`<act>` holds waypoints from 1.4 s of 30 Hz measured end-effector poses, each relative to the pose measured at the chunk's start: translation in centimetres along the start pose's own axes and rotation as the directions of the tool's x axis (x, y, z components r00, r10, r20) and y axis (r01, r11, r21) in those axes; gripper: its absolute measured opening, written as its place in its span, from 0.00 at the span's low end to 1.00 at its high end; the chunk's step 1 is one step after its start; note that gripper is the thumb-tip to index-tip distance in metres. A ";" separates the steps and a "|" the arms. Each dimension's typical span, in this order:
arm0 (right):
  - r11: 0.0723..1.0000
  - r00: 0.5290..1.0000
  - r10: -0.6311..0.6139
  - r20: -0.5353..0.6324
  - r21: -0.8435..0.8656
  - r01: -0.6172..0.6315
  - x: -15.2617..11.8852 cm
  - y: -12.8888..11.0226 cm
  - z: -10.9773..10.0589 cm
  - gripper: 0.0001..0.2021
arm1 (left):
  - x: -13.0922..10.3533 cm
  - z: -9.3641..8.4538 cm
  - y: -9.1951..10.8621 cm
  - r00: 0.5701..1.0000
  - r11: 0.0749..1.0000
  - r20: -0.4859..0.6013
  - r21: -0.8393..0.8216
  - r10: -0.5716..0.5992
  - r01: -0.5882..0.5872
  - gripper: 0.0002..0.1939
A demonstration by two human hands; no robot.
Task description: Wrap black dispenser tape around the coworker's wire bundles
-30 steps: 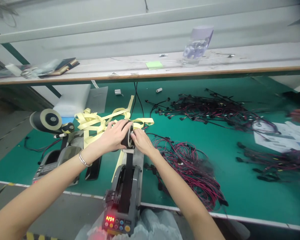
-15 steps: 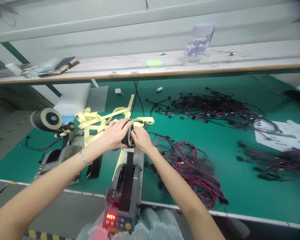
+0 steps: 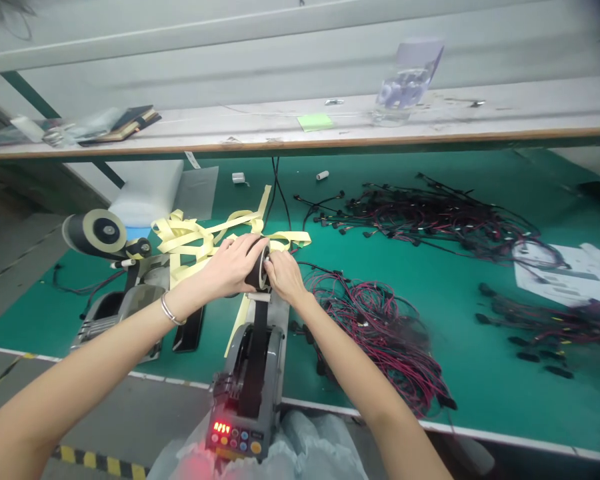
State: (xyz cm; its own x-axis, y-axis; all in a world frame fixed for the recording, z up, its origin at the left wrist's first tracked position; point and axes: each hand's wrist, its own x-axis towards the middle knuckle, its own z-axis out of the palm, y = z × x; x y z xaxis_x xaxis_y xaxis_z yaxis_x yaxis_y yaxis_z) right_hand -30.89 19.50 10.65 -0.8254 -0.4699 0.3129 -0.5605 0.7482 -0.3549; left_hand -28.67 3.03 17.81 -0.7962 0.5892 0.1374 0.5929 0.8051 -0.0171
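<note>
My left hand (image 3: 235, 265) is wrapped over the top and left side of a roll of black tape (image 3: 261, 272), which sits at the back end of a grey tape dispenser (image 3: 275, 360). On the roll's right face, at its core, my right hand (image 3: 284, 275) is closed with curled fingers; what they pinch is hidden. A band of black tape (image 3: 259, 333) runs from the roll into the dispenser's head, where a red display (image 3: 222, 427) is lit above coloured buttons. Loose pale yellow strip (image 3: 193, 233) lies tangled behind my left hand.
A second tape dispenser (image 3: 125, 307) with a big roll (image 3: 100, 233) stands left, near a black phone (image 3: 189, 331). To the right lie a coiled red-and-black cable bundle (image 3: 375, 333), more cables (image 3: 420, 217) and paper sheets (image 3: 570, 267). A shelf (image 3: 220, 127) crosses behind.
The view has shifted slightly. Both hands stay at the tape roll, with little visible movement, and the display reads the same.
</note>
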 end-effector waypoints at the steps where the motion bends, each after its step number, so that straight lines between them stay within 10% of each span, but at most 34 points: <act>1: 0.999 0.999 0.043 0.002 0.014 -0.043 0.1 -0.2 0.2 0.21 | 0.0 0.0 0.0 1.000 1.000 0.000 -0.001 0.000 0.000 0.48; 5: 0.985 0.984 0.166 0.060 0.046 -0.169 0.1 -0.8 0.0 0.22 | 0.0 0.0 0.0 1.000 1.000 0.002 -0.001 -0.002 0.002 0.47; 14: 0.999 0.999 -0.039 0.024 -0.010 0.040 -0.5 0.6 -0.3 0.17 | 0.0 0.0 0.0 1.000 1.000 0.010 0.008 -0.014 0.014 0.48; 35: 0.892 0.928 0.344 0.141 0.260 -0.370 -4.4 3.8 3.4 0.13 | 0.1 0.2 -0.2 1.000 1.000 -0.003 0.007 0.008 -0.008 0.50; 42: 0.951 0.993 0.117 -0.001 0.290 -0.111 -2.5 0.7 -0.7 0.17 | 0.2 0.3 -0.3 1.000 1.000 -0.015 -0.009 0.018 -0.019 0.50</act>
State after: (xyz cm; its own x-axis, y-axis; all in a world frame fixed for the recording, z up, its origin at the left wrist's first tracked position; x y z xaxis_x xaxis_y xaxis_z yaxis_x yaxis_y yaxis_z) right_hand -29.13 21.54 10.25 -0.8850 -0.3791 0.2702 -0.4605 0.6276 -0.6277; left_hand -29.02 2.96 17.55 -0.7832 0.6029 0.1523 0.6086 0.7934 -0.0111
